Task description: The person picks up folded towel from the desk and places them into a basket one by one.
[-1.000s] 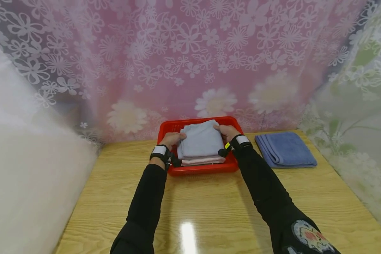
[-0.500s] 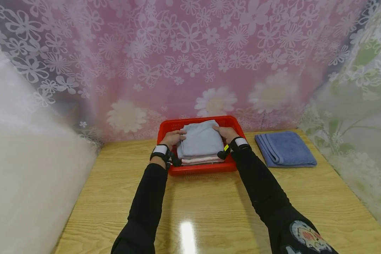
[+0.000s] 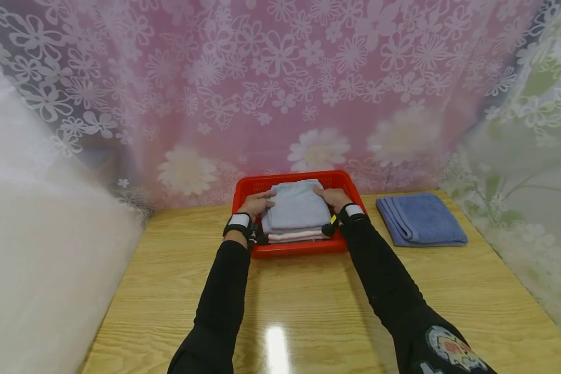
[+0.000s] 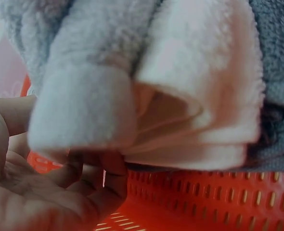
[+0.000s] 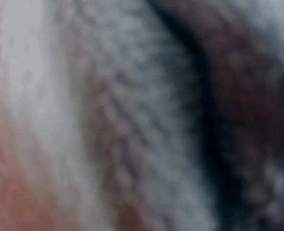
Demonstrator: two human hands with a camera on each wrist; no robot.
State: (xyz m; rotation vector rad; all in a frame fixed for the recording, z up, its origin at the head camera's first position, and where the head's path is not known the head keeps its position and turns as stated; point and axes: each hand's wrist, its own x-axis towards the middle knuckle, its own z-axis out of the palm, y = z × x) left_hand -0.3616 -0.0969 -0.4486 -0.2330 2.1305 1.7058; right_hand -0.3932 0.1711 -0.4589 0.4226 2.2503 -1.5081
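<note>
A folded light grey-blue towel point(image 3: 300, 203) tops a small stack inside the red plastic basket point(image 3: 304, 250). Beneath it lies a pale pink towel point(image 3: 295, 237), and the left wrist view shows a dark grey towel point(image 4: 280, 43) beyond the pink one. My left hand point(image 3: 256, 204) holds the top towel's left edge, with fingers point(image 4: 114, 180) curled under its fold and the thumb at its side. At the opposite edge my right hand point(image 3: 334, 198) pinches the same towel, thumb on top, other fingers mostly hidden. Blurred towel folds point(image 5: 142, 115) fill the right wrist view.
A folded blue towel point(image 3: 423, 219) lies on the wooden table point(image 3: 308, 301) to the right of the basket. A pink flowered curtain point(image 3: 280, 104) hangs right behind the basket. White and floral sheets point(image 3: 519, 182) border the table's sides.
The top towel's far right corner has come down and lies flatter. My right hand has lowered slightly with it; the left fingers have spread a little along the left edge.
</note>
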